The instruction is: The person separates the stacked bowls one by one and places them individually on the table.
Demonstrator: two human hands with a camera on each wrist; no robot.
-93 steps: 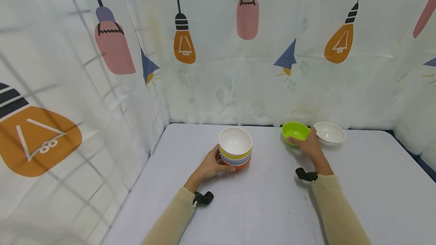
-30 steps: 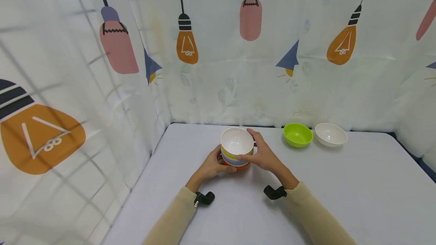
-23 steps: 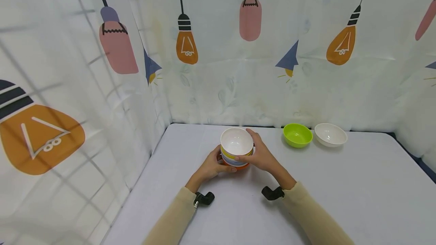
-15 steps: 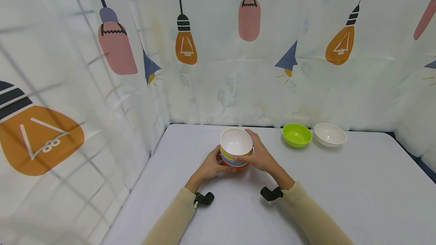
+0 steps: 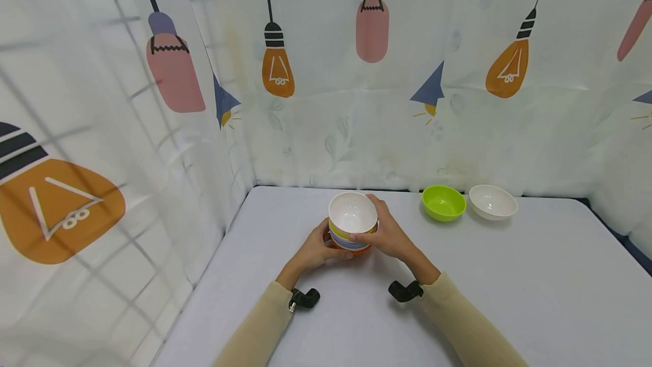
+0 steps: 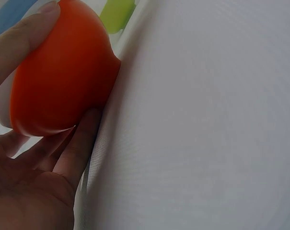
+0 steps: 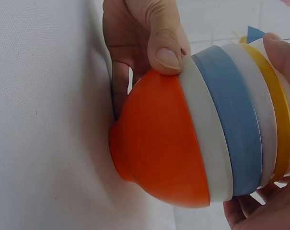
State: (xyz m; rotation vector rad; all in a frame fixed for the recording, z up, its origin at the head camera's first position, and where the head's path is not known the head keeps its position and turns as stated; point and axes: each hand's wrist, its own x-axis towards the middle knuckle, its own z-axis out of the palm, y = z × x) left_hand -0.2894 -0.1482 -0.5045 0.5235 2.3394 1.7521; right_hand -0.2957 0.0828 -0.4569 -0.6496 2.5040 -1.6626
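A stack of nested bowls stands on the table, in the middle of the head view. Its top is a white bowl (image 5: 353, 212); below come a yellow bowl (image 7: 273, 108), a blue bowl (image 7: 233, 124) and pale ones between. At the bottom is an orange bowl (image 7: 156, 139), its foot right at the tabletop. My left hand (image 5: 314, 248) grips the stack low on its left side, thumb near the orange bowl's rim. From the right, my right hand (image 5: 390, 233) holds the upper bowls, thumb in front and fingers behind. The fingers behind are partly hidden.
A lime-green bowl (image 5: 444, 204) sits at the back right of the white-covered table (image 5: 509, 276). Close beside it is another white bowl (image 5: 493, 203). A printed curtain (image 5: 326, 129) rises behind the table's far edge and along its left side.
Three seconds ago my right hand was at the lime-green bowl; it has since moved left onto the stack. My left hand has stayed on it. Over the last second almost nothing has shifted.
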